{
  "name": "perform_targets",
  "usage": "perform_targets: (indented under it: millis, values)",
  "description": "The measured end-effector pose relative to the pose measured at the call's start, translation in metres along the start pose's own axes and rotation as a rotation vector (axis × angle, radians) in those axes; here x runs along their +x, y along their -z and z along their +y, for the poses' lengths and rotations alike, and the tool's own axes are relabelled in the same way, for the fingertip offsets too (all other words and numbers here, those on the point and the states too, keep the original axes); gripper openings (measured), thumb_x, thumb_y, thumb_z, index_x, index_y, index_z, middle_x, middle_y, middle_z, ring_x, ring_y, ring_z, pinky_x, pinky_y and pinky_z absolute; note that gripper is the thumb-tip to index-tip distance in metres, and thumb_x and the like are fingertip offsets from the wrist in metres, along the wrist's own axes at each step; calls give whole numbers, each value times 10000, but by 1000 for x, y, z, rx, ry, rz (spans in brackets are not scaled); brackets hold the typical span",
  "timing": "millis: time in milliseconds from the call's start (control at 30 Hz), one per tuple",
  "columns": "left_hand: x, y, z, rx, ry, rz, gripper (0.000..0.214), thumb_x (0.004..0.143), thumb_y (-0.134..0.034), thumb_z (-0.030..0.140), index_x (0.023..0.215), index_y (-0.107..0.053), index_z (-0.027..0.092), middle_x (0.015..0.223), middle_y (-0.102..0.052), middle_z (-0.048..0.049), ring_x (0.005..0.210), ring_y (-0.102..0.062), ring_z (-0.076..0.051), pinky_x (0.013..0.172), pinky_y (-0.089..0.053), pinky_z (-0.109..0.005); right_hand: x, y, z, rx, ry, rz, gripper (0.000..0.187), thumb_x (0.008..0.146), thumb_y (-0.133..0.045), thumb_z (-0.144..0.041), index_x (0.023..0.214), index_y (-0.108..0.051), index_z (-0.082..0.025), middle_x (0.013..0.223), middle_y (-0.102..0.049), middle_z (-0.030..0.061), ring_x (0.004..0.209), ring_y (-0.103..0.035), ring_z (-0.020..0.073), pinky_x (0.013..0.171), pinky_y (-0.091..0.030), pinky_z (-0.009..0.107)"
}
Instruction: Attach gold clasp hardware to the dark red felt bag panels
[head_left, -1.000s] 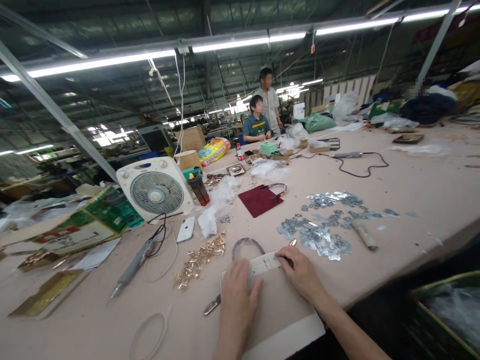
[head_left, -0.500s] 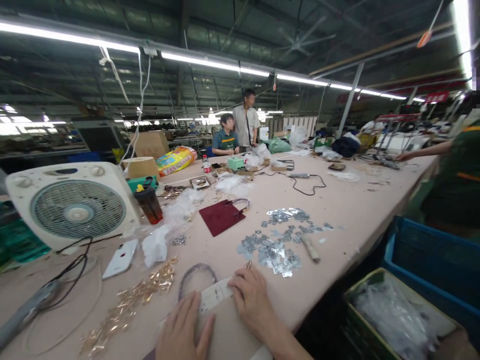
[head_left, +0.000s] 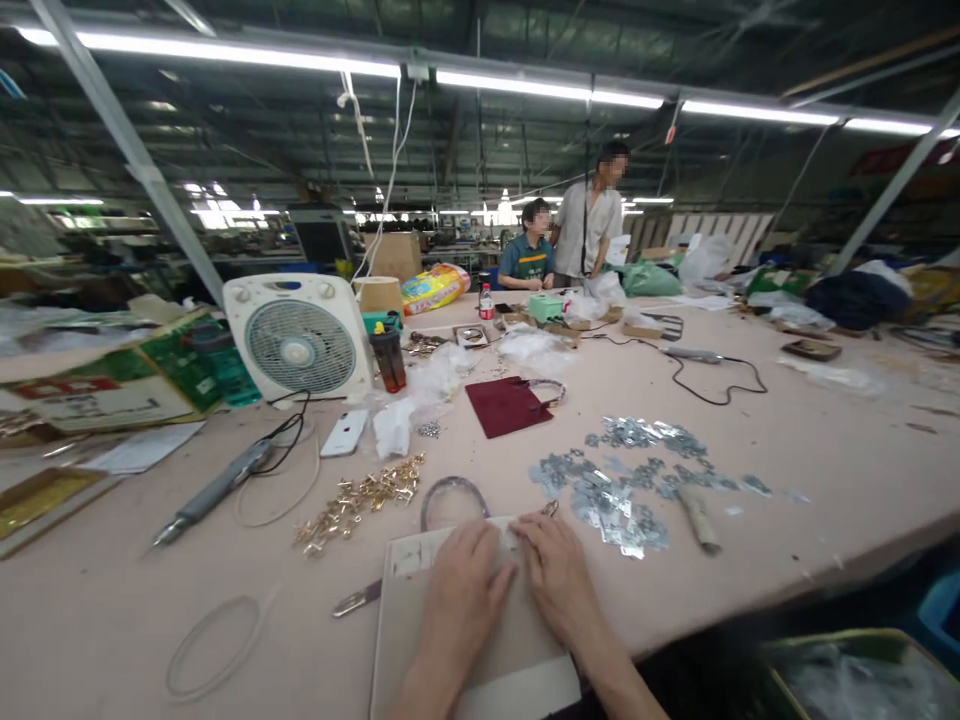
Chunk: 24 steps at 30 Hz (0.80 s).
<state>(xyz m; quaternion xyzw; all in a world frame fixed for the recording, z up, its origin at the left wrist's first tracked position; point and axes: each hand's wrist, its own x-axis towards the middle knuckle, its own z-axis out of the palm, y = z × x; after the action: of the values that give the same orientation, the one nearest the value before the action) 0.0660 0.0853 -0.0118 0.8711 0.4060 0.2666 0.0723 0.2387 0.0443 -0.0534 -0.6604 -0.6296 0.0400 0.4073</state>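
Observation:
A flat beige bag piece (head_left: 409, 640) lies in front of me, with a pale strip along its far edge. A plastic-wrapped loop handle (head_left: 454, 482) arches out beyond that edge. My left hand (head_left: 466, 575) rests on the piece with its fingers stretched forward and thumb apart. Close beside it, my right hand (head_left: 553, 562) lies with its fingers over the far edge, beside a small metal clasp (head_left: 551, 507). From the left side sticks out a dark strap with a metal end (head_left: 358, 600). My hands hide part of the strip.
Gold metal fittings (head_left: 367, 500) lie to the left, silver metal plates (head_left: 615, 500) to the right. A maroon bag (head_left: 510, 405) is farther back. An electric screwdriver (head_left: 217, 490), phone (head_left: 345, 433) and fan (head_left: 296, 340) stand or lie left. Two people (head_left: 589, 220) are across the table.
The view has turned left, showing more of the table there and more of the bag piece. My left hand has moved onto the piece, closer to my right hand.

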Motion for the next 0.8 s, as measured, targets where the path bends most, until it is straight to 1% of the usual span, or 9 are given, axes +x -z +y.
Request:
perform_targets:
  millis: [67,133,267,367,467,567,667,733,800]
  values:
    - [9,-1,6,-57,39,-64,296,886,-737,261,1175,-688,222,1209,-704,-75,1134,-623,-289,993,-539,-460,-1,0,2,3,-2,-10,361,1015,-444,-170,1238,-702,-287,1220,-721,56,1154,-632,264,1078,-468,477]
    - [18,-1,9,-62,84,-96,284,849,-790,311,1111,-717,233,1173,-697,-68,1104,-616,-295,967,-530,-460,-2,0,2,12,-32,-2,354,1013,-444,-187,1260,-686,-264,1244,-714,71,1178,-629,272,1086,-476,483]
    - [31,2,9,-48,123,-142,330,791,-847,398,1071,-740,260,1111,-676,-54,1057,-607,-293,911,-509,-437,-5,2,3,31,-109,56,395,982,-465,-197,1323,-658,-245,1374,-647,99,1281,-596,292,1114,-489,497]
    - [34,4,8,-63,137,-164,265,823,-815,399,1035,-738,262,1080,-674,-46,1037,-617,-277,888,-490,-409,-8,4,1,40,-125,108,417,955,-497,-194,1335,-654,-262,1456,-585,98,1359,-548,302,1145,-478,508]
    - [34,4,6,-81,123,-152,165,880,-745,352,1010,-713,256,1061,-677,-40,1030,-623,-266,887,-476,-396,-9,7,-1,36,-121,157,410,931,-526,-178,1314,-656,-250,1474,-557,113,1373,-531,311,1166,-463,530]
    - [32,2,2,-86,66,-127,96,934,-661,322,999,-679,254,1042,-672,-39,1017,-624,-265,883,-473,-401,-10,9,-3,21,-110,190,424,910,-540,-144,1306,-655,-246,1464,-555,120,1391,-506,317,1181,-445,558]
    - [29,-4,-6,-89,1,-105,112,969,-606,342,1009,-661,253,1033,-668,-46,997,-632,-266,869,-483,-402,-10,10,-4,21,-105,217,440,900,-547,-123,1305,-659,-252,1481,-545,114,1441,-453,326,1207,-408,584]
    - [28,-8,-9,-82,-31,-83,132,983,-588,358,1014,-656,250,1029,-669,-50,984,-637,-265,855,-489,-400,-9,11,-5,73,-128,215,431,907,-556,-130,1305,-662,-254,1479,-548,110,1429,-472,315,1204,-421,557]
    - [26,-12,-11,-64,-48,-50,145,995,-573,363,1020,-652,244,1044,-674,-54,983,-639,-265,848,-491,-401,-7,14,-6,166,-170,216,387,926,-573,-166,1290,-672,-255,1448,-572,104,1379,-526,292,1182,-458,501]
